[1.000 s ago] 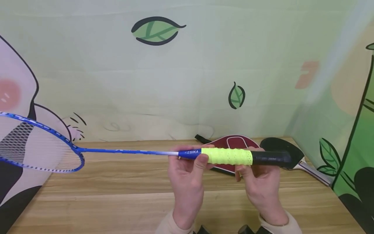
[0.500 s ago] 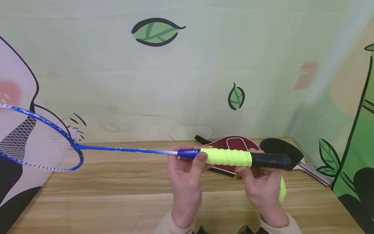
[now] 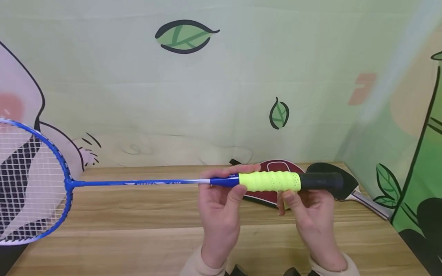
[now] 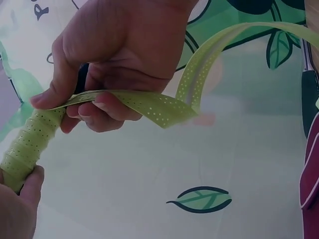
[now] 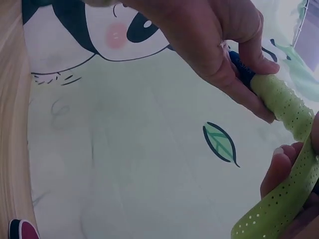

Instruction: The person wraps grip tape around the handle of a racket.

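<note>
A blue badminton racket [image 3: 138,183] lies level in the head view, its strung head partly cut off at the left. My left hand [image 3: 219,220] grips the blue cone where the shaft meets the handle. Perforated yellow overgrip tape [image 3: 267,181] is wound in overlapping turns along the front part of the handle; the rear end stays black [image 3: 319,181]. At the last turn, my right hand [image 3: 315,226] pinches the tape between thumb and fingers. In the left wrist view, the loose tape strip [image 4: 152,107] trails from those fingers in a twisted curve. The head view hides this strip.
A dark red paddle case [image 3: 266,198] lies on the wooden table [image 3: 121,237] behind the handle. Right of it is a black table tennis paddle [image 3: 355,180] with a pale handle. A printed cloth backdrop [image 3: 221,96] rises behind the table.
The racket has turned about its long axis, so its strings face the head camera more. The loose tape seen below my right hand half a second ago is out of sight in the head view.
</note>
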